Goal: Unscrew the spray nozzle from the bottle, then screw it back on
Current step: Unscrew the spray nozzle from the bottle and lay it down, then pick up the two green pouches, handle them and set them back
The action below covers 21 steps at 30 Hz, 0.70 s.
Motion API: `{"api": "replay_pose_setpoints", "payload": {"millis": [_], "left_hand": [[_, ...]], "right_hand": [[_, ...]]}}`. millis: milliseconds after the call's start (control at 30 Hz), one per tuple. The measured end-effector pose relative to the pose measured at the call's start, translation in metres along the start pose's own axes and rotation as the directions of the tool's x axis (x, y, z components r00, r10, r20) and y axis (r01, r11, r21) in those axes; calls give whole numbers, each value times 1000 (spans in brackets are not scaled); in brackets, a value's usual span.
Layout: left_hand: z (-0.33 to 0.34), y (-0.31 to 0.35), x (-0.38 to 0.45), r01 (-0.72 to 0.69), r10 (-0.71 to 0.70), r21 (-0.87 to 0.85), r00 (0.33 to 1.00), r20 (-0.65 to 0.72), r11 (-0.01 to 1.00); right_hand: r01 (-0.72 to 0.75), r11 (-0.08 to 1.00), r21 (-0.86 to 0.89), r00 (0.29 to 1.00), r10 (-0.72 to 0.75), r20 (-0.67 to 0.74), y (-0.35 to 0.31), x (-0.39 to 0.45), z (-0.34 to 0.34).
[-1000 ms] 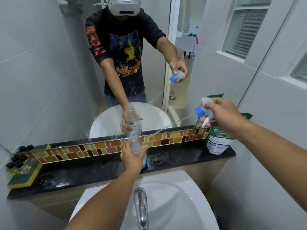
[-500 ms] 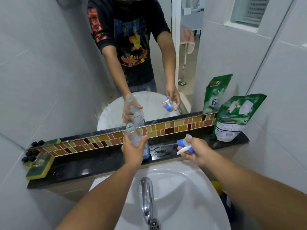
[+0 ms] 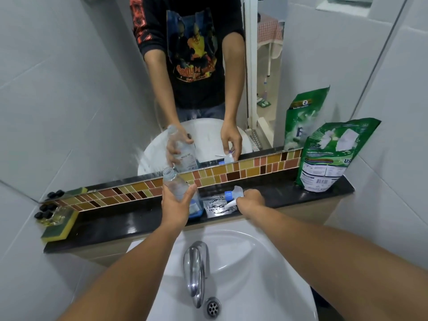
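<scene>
A clear plastic bottle (image 3: 174, 185) with an open neck and a blue base stands tilted on the black ledge (image 3: 278, 195). My left hand (image 3: 176, 205) is wrapped around its body. The white spray nozzle (image 3: 232, 196) with a blue collar is off the bottle and lies low on the wet ledge to the right. My right hand (image 3: 251, 201) grips its rear end. The nozzle's dip tube is hard to make out. Both hands and objects are mirrored above.
A white sink (image 3: 243, 262) with a chrome tap (image 3: 195, 267) lies below the ledge. A green detergent pouch (image 3: 331, 156) stands at the ledge's right end. A yellow-green sponge (image 3: 62, 225) with small black-capped bottles (image 3: 46, 210) sits at the left. A mirror (image 3: 92, 89) rises behind.
My right hand brought the detached nozzle down from high on the right to the ledge beside the bottle. My left hand stayed on the bottle. The camera tilted downward.
</scene>
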<state>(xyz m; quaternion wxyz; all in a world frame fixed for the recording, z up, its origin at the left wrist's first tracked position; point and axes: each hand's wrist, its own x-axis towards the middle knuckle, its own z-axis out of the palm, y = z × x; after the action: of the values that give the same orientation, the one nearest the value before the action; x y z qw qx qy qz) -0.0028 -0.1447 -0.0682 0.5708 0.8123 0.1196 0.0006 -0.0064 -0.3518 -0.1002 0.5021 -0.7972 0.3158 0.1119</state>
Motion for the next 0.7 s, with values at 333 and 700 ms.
{"api": "replay_pose_setpoints", "payload": {"millis": [333,700], "left_hand": [[-4,1,-1,-23,27,-80,998,49,997],[-24,-8,-2,22,-14,-72,994,104,997]], "right_hand": [[98,986,-133,994,-104,-33,16,-9,-5],[-25,990,-140,998,15,-68,47,-52,-56]]}}
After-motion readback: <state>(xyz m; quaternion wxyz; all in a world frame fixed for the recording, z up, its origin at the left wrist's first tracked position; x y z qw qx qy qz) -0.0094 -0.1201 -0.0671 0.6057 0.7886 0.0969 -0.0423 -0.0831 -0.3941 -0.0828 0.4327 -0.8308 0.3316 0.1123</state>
